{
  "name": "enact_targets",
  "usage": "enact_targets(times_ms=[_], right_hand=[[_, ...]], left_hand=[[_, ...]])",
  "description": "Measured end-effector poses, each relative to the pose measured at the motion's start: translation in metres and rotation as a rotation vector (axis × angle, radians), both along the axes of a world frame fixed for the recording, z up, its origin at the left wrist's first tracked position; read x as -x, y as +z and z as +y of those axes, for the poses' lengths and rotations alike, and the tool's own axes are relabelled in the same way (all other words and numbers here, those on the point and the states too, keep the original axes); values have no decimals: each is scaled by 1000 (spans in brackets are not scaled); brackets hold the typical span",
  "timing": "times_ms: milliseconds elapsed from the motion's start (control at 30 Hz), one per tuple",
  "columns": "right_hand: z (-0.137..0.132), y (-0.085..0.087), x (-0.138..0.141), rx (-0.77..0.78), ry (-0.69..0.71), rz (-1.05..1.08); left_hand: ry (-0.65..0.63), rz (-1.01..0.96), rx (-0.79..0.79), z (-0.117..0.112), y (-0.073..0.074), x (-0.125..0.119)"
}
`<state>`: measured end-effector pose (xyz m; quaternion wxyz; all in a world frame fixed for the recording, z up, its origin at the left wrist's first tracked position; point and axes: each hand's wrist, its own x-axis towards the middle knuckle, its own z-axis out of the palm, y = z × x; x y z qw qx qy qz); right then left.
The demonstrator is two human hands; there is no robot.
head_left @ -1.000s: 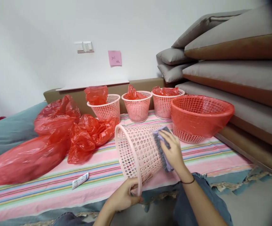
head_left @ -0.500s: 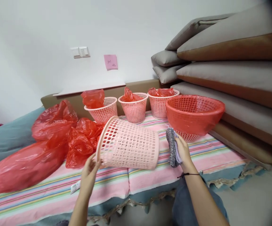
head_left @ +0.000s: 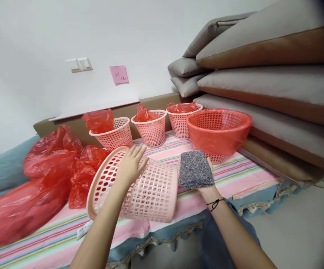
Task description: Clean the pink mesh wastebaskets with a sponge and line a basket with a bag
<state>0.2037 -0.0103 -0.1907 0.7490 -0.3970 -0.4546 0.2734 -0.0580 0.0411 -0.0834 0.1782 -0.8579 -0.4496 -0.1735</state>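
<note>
A pink perforated plastic basket [head_left: 156, 190] lies tipped on its side on the striped cloth, its mouth toward the left. Over its upper side is my left hand [head_left: 131, 164], fingers spread and apparently resting on the mesh, not wrapped round the rim. My right hand [head_left: 207, 191] holds a speckled grey cloth pad [head_left: 195, 170] just right of the basket's base. The pad's flat face is turned toward me and hides most of my fingers. Crumpled red plastic bags [head_left: 86, 172] lie behind and left of the basket's mouth.
Three upright pink baskets [head_left: 150, 130] with red bags inside line the back. A larger basket covered in red plastic [head_left: 218, 138] stands at right, beside stacked grey and brown cushions [head_left: 277, 82]. A long filled red bag [head_left: 24, 209] lies left. The striped cloth [head_left: 134, 228] ends at the front edge.
My left hand has let go of the basket's rim and moved up onto its side. The basket has shifted down and left in view. My right hand has turned the pad face-on.
</note>
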Motion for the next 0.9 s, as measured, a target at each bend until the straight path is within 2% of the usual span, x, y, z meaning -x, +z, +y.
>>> enact_targets(times_ms=[133, 200, 267, 333, 433, 600, 667, 800, 833, 900], right_hand=[[5, 8, -4, 63, 157, 210], [15, 17, -10, 133, 240, 320], [29, 24, -16, 183, 279, 336], [41, 27, -17, 175, 229, 238], [45, 19, -3, 79, 117, -26], [29, 0, 27, -173, 208, -679], [38, -6, 27, -166, 175, -693], [64, -15, 17, 51, 77, -385], [64, -17, 16, 73, 70, -369], [49, -17, 18, 12, 80, -500]], left_hand=[[-11, 87, 88, 39, -13, -11], [-15, 110, 103, 49, -17, -13], [-12, 131, 121, 57, -18, -16], [-3, 152, 141, 64, -16, -20], [15, 186, 179, 76, -14, -26], [54, 217, 239, 90, -8, -37], [90, 220, 262, 92, -5, -40], [158, 219, 294, 92, -1, -43], [164, 220, 299, 93, 0, -43], [169, 225, 311, 96, 0, -44]])
